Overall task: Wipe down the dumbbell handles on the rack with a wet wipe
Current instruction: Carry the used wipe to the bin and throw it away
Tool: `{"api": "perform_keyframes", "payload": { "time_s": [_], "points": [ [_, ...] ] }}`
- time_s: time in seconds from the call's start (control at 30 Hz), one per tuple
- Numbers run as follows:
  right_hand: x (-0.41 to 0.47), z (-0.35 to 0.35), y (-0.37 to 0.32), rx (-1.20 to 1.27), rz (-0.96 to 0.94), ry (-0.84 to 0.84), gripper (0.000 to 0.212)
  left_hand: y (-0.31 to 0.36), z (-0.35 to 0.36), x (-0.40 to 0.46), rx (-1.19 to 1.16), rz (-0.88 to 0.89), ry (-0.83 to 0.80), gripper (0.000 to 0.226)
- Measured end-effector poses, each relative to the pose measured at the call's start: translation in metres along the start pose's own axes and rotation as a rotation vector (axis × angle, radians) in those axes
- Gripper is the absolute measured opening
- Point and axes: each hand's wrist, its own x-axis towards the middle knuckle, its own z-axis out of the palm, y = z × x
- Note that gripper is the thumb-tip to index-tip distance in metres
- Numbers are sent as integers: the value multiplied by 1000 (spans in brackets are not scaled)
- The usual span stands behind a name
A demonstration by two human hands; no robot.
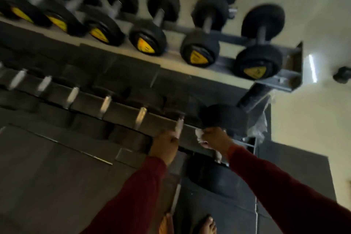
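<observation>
Right now the right hand (216, 137) pinches a crumpled white wet wipe (199, 135) at the end dumbbell's hidden handle; the left hand (165, 145) curls closed beside the next bare steel handle (179, 125), whose long axis runs six to twelve o'clock on the grey metal rack (125, 114). No containers show.

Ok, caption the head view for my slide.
Right hand wipes a dumbbell handle with a wet wipe; left hand steadies.
</observation>
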Motion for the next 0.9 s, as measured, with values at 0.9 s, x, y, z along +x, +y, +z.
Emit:
{"api": "perform_keyframes", "payload": {
  "time_s": [0.9],
  "points": [
    [-338, 464, -628, -437, -1080, -410, 26, -115, -725, -306, -21, -212, 942, 36]
  ]
}}
